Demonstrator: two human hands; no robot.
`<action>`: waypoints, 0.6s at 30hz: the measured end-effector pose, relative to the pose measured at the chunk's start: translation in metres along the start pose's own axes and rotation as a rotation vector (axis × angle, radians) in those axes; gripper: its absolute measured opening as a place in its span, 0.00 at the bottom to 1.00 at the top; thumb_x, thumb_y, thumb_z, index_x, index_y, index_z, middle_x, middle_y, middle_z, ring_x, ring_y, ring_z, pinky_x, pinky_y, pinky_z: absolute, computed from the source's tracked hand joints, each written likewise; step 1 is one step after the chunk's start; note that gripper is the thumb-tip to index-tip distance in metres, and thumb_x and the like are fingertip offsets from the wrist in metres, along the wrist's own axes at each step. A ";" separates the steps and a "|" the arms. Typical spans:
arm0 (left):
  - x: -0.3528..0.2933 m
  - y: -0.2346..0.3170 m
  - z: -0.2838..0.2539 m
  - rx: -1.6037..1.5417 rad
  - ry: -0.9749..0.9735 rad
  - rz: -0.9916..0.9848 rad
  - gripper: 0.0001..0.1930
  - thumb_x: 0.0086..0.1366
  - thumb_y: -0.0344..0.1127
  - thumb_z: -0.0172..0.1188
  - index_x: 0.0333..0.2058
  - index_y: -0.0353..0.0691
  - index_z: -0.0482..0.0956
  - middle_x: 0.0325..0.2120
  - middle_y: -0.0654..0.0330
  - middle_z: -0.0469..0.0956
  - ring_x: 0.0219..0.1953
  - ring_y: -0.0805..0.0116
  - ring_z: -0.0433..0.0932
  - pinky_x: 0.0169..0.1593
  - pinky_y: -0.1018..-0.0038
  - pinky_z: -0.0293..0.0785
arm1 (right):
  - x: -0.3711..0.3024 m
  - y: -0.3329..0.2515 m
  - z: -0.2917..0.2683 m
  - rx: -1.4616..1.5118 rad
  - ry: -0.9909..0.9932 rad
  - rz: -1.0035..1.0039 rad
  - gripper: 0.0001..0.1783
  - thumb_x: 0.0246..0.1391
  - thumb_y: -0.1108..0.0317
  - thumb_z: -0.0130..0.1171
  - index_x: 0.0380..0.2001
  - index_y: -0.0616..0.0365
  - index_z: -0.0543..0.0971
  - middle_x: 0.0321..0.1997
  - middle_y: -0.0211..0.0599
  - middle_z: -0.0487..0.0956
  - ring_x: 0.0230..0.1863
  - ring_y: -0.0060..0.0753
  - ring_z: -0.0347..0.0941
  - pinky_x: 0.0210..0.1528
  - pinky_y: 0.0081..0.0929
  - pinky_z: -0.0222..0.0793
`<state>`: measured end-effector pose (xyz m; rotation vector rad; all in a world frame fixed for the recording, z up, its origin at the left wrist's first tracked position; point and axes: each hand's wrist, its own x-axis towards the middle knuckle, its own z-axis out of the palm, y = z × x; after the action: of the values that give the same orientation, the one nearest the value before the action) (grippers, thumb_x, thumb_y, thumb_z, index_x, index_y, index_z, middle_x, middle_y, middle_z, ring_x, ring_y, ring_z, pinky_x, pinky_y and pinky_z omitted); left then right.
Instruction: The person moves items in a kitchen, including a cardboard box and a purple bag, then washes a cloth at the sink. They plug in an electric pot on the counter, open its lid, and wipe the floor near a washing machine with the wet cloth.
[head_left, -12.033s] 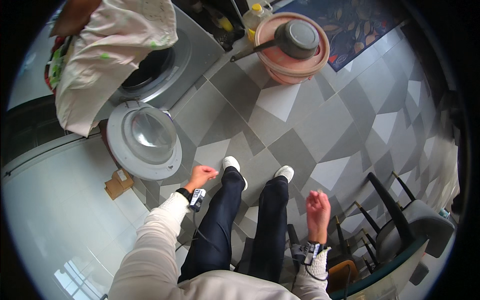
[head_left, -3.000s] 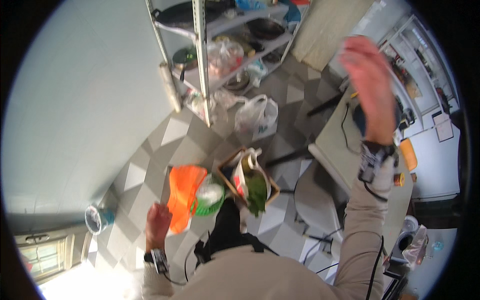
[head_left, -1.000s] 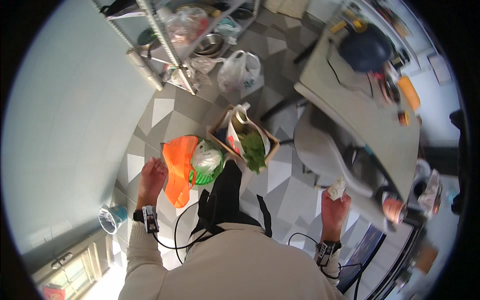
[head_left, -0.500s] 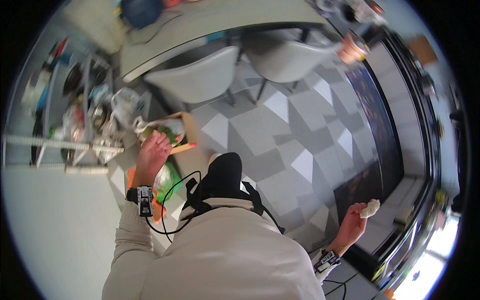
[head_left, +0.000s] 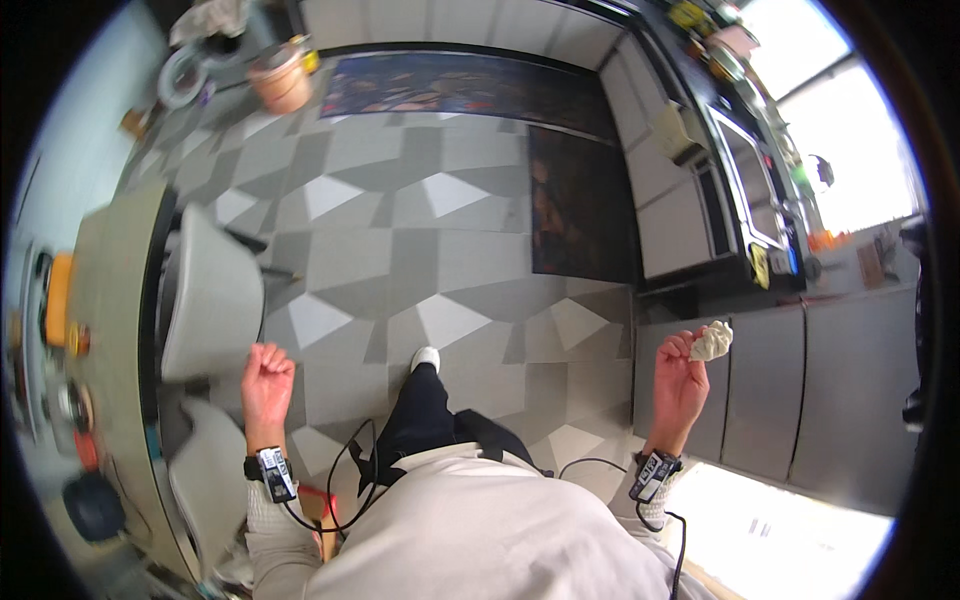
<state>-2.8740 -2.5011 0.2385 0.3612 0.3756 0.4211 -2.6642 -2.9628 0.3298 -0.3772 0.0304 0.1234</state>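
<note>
My right hand [head_left: 680, 372] grips a crumpled off-white cloth [head_left: 712, 342], bunched up at the fingertips. It is held out to the right, in front of the grey cabinet doors. My left hand [head_left: 268, 378] is closed, its fingers curled in, and nothing shows in it. It hangs over the floor, just right of a light grey chair [head_left: 212, 300]. Both wrists carry a small strapped-on box with a black cable.
A table [head_left: 115, 240] with several things on it runs along the left. On the right stands a counter with a sink [head_left: 755, 190]. Dark mats [head_left: 585, 205] lie along the cabinets. A pinkish bucket [head_left: 280, 82] stands at the far left on the tiled floor.
I have turned to the right: the table and chairs now lie on my left, and the sink counter has come into view. The right hand still holds the cloth.
</note>
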 end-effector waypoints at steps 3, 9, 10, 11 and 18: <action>0.114 -0.043 0.053 0.102 -0.173 -0.210 0.12 0.61 0.35 0.52 0.21 0.41 0.62 0.20 0.66 0.59 0.23 0.77 0.58 0.31 0.81 0.59 | 0.021 -0.023 -0.012 -0.007 0.052 -0.149 0.14 0.54 0.76 0.41 0.45 0.63 0.66 0.32 0.32 0.59 0.32 0.26 0.55 0.38 0.22 0.55; 0.244 -0.155 0.187 0.159 -0.415 -0.444 0.12 0.59 0.35 0.55 0.21 0.41 0.63 0.19 0.67 0.59 0.23 0.78 0.59 0.30 0.82 0.59 | 0.034 -0.083 -0.036 0.025 0.057 -0.429 0.12 0.54 0.75 0.40 0.42 0.65 0.66 0.33 0.35 0.60 0.35 0.29 0.57 0.40 0.24 0.58; 0.266 -0.177 0.207 0.135 -0.437 -0.488 0.12 0.59 0.35 0.54 0.21 0.40 0.63 0.19 0.66 0.59 0.23 0.77 0.59 0.30 0.82 0.59 | 0.049 -0.093 -0.038 0.046 0.099 -0.491 0.12 0.54 0.76 0.41 0.41 0.66 0.66 0.35 0.36 0.60 0.37 0.29 0.58 0.40 0.25 0.59; 0.289 -0.204 0.226 0.118 -0.451 -0.533 0.12 0.60 0.34 0.54 0.21 0.40 0.63 0.19 0.66 0.58 0.23 0.77 0.59 0.30 0.82 0.59 | 0.068 -0.107 -0.041 0.062 0.094 -0.518 0.11 0.54 0.76 0.41 0.41 0.66 0.67 0.37 0.37 0.61 0.38 0.30 0.58 0.41 0.25 0.59; 0.351 -0.317 0.323 0.103 -0.523 -0.728 0.11 0.59 0.36 0.54 0.22 0.40 0.65 0.19 0.67 0.59 0.23 0.78 0.59 0.30 0.82 0.59 | 0.179 -0.187 -0.034 0.076 -0.032 -0.627 0.13 0.56 0.76 0.40 0.45 0.64 0.63 0.43 0.40 0.64 0.37 0.29 0.64 0.42 0.22 0.63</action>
<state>-2.3374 -2.6949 0.2921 0.3935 -0.0003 -0.4056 -2.4633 -3.1274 0.3576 -0.2949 -0.1149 -0.4904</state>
